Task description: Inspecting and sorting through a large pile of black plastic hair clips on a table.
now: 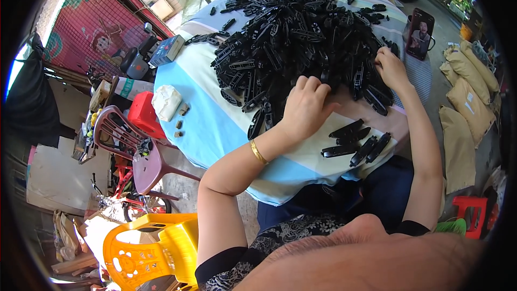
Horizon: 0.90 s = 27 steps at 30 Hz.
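Note:
A big heap of long, slotted black plastic parts [291, 32] covers much of the cloth-covered table [215, 124]. At its near edge, my left hand [306, 106] rests with bent fingers over the parts; its thumb stands apart, pointing right. A gold bracelet [257, 152] circles that wrist. My right hand [391, 69] is at the heap's right side, fingers curled together against black parts; what lies inside them is hidden. Closer to me, several loose black parts [347, 139] lie in a small group on the cloth, apart from the heap.
A phone [420, 33] stands upright at the table's right edge. On the left are a white plastic bag [166, 102], small brown pieces [179, 125] and a blue-grey box [168, 50]. Chairs, purple [148, 167] and yellow [145, 253], flank the left side; sacks [468, 102] line the right.

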### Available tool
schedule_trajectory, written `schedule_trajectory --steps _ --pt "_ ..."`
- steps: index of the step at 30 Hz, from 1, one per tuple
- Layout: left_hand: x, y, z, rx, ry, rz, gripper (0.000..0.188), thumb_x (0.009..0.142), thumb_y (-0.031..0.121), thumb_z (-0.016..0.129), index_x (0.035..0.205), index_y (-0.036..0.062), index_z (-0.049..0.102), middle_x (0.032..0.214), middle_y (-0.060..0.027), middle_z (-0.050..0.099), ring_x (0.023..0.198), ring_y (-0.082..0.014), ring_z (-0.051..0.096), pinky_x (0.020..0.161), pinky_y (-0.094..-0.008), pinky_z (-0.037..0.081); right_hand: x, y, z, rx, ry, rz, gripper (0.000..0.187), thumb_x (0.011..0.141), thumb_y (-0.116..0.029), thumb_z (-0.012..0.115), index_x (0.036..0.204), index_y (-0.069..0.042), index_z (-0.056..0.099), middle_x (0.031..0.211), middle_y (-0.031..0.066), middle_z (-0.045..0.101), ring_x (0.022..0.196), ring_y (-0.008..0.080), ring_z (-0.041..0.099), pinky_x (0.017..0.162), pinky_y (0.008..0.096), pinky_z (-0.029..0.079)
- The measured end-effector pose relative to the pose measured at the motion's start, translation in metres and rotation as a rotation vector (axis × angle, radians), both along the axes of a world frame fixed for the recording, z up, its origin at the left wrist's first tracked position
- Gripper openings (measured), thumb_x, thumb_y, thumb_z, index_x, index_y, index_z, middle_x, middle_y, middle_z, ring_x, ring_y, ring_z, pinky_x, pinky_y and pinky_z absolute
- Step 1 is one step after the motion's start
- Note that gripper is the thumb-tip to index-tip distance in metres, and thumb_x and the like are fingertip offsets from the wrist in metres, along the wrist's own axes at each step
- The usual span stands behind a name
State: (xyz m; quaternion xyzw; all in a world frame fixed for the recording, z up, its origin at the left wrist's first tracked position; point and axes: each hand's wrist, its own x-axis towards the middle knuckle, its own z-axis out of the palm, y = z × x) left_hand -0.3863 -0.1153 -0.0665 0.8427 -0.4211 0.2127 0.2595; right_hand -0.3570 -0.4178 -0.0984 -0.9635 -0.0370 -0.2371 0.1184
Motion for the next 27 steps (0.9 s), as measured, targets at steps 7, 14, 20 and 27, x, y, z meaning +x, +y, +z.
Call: schedule_trajectory --steps 7,14,20,27 --pt "0.016 -0.007 -0.02 0.297 -0.128 0.221 0.027 0.069 0.021 0.069 0.088 0.0059 0.057 0.087 -0.0086 0.051 0.089 -0.0248 0.049 0.074 -0.0358 0.043 -0.021 0.016 0.018 0.29 -0.14 -0.1 0.019 0.076 -0.014 0.071 0.081 -0.002 0.057 0.078 0.0122 0.064 0.067 0.0234 0.063 0.058 0.032 0.048" --pt "0.012 -0.007 -0.021 0.128 -0.156 0.102 0.023 0.068 0.011 0.06 0.089 0.0036 0.055 0.083 -0.0105 0.053 0.088 -0.0263 0.051 0.073 -0.0359 0.042 -0.044 0.079 0.041 0.788 -0.1 0.317 0.015 0.08 -0.005 0.066 0.093 0.001 0.062 0.082 0.0058 0.065 0.073 0.0084 0.061 0.065 0.0221 0.049" --pt "0.001 -0.002 -0.002 -0.191 -0.048 -0.103 0.028 0.07 0.001 0.066 0.096 0.0015 0.055 0.094 -0.0116 0.059 0.097 -0.0249 0.058 0.084 -0.0353 0.048 -0.076 0.114 0.042 0.632 -0.177 0.378 0.011 0.083 -0.006 0.064 0.092 -0.001 0.063 0.075 0.0048 0.064 0.06 0.0086 0.055 0.054 0.0222 0.045" --pt "0.001 -0.001 0.004 -0.778 1.147 -0.379 0.034 0.078 -0.006 0.064 0.11 0.0003 0.053 0.094 -0.0078 0.062 0.082 -0.0178 0.062 0.077 -0.0258 0.053 -0.089 0.124 0.036 0.828 -0.232 0.365 0.009 0.084 -0.004 0.062 0.093 -0.001 0.061 0.075 0.0032 0.061 0.062 0.0079 0.056 0.054 0.0195 0.045"
